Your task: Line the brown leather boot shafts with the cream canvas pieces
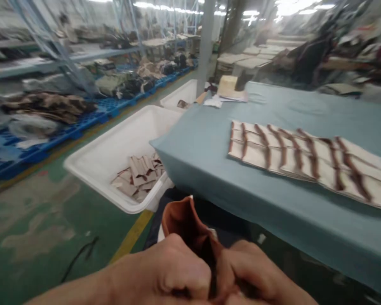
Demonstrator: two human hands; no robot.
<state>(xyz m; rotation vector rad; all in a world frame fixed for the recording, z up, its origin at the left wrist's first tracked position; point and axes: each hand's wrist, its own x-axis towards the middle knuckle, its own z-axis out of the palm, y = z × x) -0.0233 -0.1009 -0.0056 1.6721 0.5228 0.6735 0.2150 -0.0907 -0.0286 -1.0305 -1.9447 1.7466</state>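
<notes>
A small brown-lined fabric pouch [190, 218] is held low in front of me, its mouth facing up and spread apart. My left hand [168, 271] is closed on the near left edge of the pouch. On its right edge my right hand [250, 271] pinches the brown cloth, with the fingertips partly hidden. A bit of pale outer fabric shows at the pouch's far left side. Past the hands, rows of flat cream pieces with brown edges [273, 154] lie overlapping on the blue-covered table [197, 148].
Left of the table stands a white plastic bin [98, 156] with several cream and brown pieces [139, 176] inside. Behind it is another white bin [174, 95]. A post [205, 46] rises by the table's far corner. Blue pallets [104, 114] with piled cloth line the left.
</notes>
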